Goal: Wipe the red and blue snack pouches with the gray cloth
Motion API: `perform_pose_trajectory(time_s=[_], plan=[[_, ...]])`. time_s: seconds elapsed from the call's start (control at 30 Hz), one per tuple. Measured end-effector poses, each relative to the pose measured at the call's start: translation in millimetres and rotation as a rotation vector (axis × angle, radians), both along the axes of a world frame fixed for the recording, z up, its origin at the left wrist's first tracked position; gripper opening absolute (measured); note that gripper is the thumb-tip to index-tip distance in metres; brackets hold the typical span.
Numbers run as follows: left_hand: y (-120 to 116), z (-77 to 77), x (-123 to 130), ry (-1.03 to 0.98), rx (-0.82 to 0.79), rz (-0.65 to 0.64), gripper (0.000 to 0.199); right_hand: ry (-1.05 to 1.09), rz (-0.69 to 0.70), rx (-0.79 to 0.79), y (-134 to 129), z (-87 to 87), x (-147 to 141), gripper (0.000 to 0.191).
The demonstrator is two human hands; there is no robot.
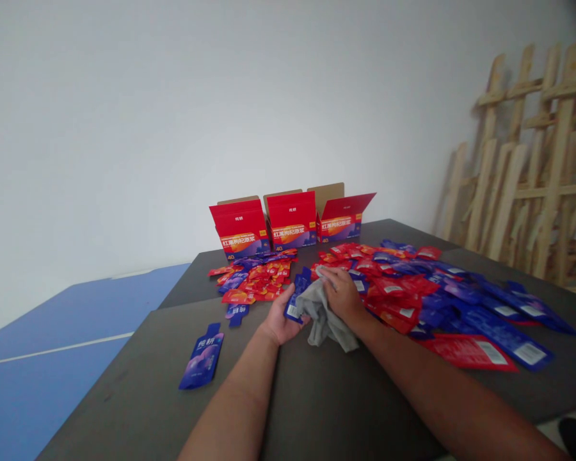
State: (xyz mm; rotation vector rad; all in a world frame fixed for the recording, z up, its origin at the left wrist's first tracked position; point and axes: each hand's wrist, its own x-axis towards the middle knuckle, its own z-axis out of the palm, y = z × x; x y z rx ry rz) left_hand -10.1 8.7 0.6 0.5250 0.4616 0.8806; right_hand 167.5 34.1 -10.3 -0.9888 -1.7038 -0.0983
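In the middle of the dark table, my left hand (281, 320) grips a blue drink pouch (295, 296) with a white label. My right hand (342, 293) is closed on a crumpled grey cloth (324, 319), which hangs against the pouch and covers part of it. A single blue pouch (204, 355) lies flat to the left of my left arm. Beyond my left hand is a smaller pile of red and blue pouches (262, 276). To the right of my right hand spreads a larger pile of red and blue pouches (413, 288).
Three red and blue cartons with raised flaps stand at the table's back: a left carton (244, 235), a middle carton (292, 224) and a right carton (340, 221). A blue table (96, 314) adjoins on the left. Wooden easels (532, 173) lean at the right wall.
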Motion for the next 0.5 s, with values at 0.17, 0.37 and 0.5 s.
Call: perform_pose_trajectory(time_s=[0.17, 0.37, 0.5], plan=[[3.5, 1.8, -3.7, -0.058, -0.026, -0.036, 0.045, -0.441, 0.412, 0.142, -29.3, 3.2, -20.3, 0.034], [1.6, -0.3, -4.5, 0.020, -0.039, -0.078, 0.058, -0.533, 0.417, 0.159, -38.7, -0.3, -34.0, 0.031], [-3.8, -0.4, 3.3, 0.028, -0.015, -0.085, 0.059, -0.376, 0.284, 0.102, -28.9, -1.7, -29.6, 0.029]])
